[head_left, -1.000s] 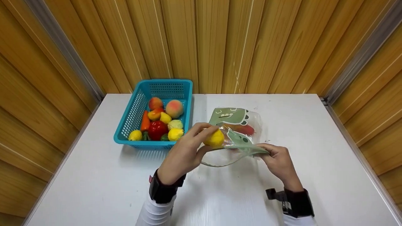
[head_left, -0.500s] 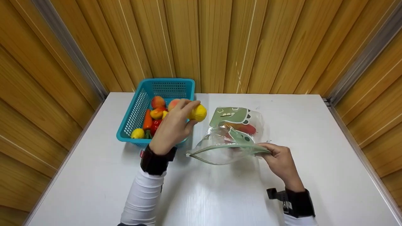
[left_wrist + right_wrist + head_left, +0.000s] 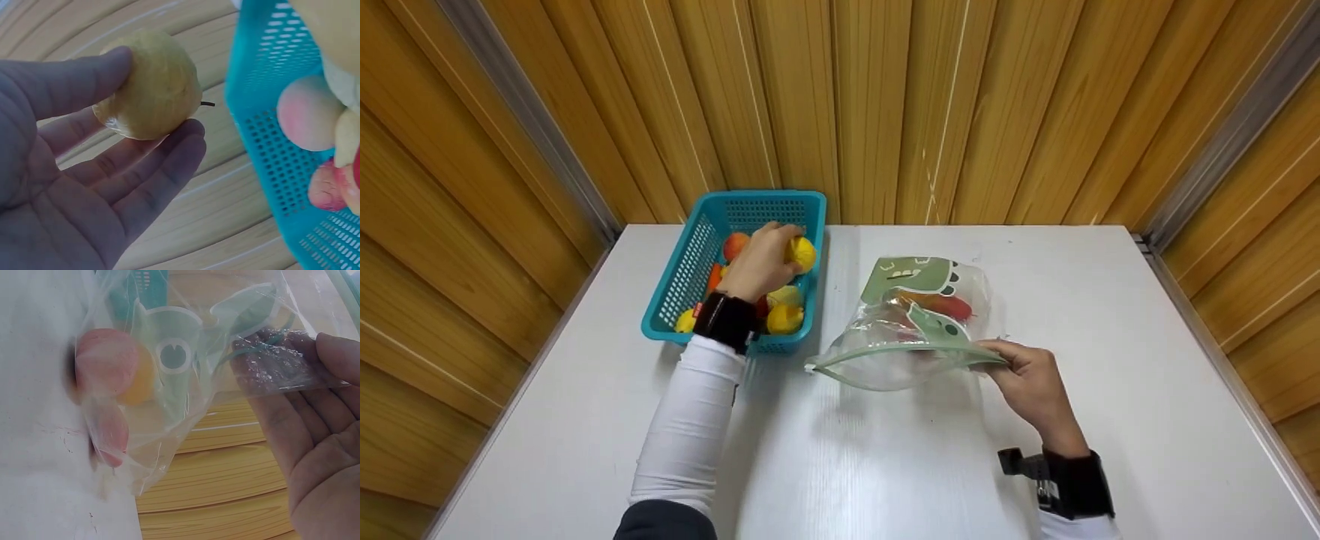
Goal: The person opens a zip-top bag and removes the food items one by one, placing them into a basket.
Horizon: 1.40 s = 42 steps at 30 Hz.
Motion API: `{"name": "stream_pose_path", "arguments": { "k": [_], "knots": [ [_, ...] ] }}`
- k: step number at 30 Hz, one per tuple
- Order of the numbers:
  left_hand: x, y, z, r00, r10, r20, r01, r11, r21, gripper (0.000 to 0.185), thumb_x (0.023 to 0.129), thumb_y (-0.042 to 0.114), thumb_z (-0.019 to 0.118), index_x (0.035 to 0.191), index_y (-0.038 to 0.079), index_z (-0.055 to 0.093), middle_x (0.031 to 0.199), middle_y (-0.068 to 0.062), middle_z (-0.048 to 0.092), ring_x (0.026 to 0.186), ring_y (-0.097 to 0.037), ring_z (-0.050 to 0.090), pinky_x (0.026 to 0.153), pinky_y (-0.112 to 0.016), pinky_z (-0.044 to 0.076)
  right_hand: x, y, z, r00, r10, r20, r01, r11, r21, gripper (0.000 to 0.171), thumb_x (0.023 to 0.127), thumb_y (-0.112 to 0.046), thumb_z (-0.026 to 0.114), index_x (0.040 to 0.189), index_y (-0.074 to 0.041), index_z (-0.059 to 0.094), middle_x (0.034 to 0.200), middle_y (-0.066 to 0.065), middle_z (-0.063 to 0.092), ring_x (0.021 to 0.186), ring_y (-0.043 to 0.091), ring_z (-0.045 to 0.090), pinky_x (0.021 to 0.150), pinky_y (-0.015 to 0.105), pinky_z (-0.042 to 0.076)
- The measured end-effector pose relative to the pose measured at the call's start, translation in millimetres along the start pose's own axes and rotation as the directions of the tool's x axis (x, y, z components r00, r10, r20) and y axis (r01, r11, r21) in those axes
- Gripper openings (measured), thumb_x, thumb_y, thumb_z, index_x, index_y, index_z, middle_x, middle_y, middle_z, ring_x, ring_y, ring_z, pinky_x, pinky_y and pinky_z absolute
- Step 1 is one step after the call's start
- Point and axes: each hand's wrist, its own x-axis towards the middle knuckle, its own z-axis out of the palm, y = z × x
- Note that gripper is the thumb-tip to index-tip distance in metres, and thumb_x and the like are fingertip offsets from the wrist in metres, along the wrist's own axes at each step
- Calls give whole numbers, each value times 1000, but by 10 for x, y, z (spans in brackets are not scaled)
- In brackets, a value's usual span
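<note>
My left hand point(image 3: 757, 262) held the yellow fruit point(image 3: 801, 253), thumb and fingers curled round it, over the blue basket point(image 3: 679, 281) at upper left; my right hand point(image 3: 1031, 382) pinched the open bag's point(image 3: 911, 330) rim at centre; next, I judged, release needed a free spot.

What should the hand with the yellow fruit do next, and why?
Probably lower the yellow fruit a little and let go. The left hand holds it between thumb and fingers just above the blue basket, over the other fruit, while the right hand pinches the clear bag by its rim.
</note>
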Motion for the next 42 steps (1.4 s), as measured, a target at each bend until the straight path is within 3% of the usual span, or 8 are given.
{"name": "stream_pose_path", "arguments": {
  "k": [8,16,27,32,37,42],
  "knots": [
    [173,-175,149,990,-109,85,107,994,30,52,94,5,73,143,0,57,131,-20,61,111,-34,54,102,-46,51,-7,-8,-8,1000,7,-6,-7,1000,25,20,87,16,69,100,4,79,91,10,78,78,0,67,69,14,55],
    [210,-301,270,962,-230,148,232,973,2,44,94,1,70,137,4,59,123,-16,63,108,-33,56,99,-45,52,-13,-9,-8,1000,2,4,-2,1000,23,23,87,16,69,101,1,80,93,13,78,82,-1,68,71,14,55],
    [177,-304,234,940,-272,207,288,956,-51,43,100,1,59,142,9,55,126,-15,60,111,-35,55,98,-47,53,-17,6,-3,1000,-1,7,0,1000,12,23,86,16,70,101,2,80,94,14,78,83,0,69,71,15,56],
    [136,-250,181,952,-241,187,250,968,-24,44,100,2,57,144,9,55,128,-15,60,111,-35,55,94,-44,52,-10,7,-6,1000,1,8,-2,1000,11,23,86,16,70,101,3,79,94,15,78,83,0,69,72,14,56],
    [72,-113,101,970,-179,167,176,984,35,44,102,9,58,146,5,55,146,-18,56,121,-35,54,109,-51,48,-8,-10,-12,1000,-3,7,3,1000,12,22,86,16,70,101,3,79,93,14,78,80,0,68,70,13,55],
    [-43,50,25,989,-80,126,67,992,106,41,102,11,60,143,5,61,145,-20,57,125,-35,55,109,-50,48,-10,-11,-8,1000,6,12,-7,999,33,23,86,17,69,100,2,79,92,12,78,80,1,69,70,15,56]
  ]
}}
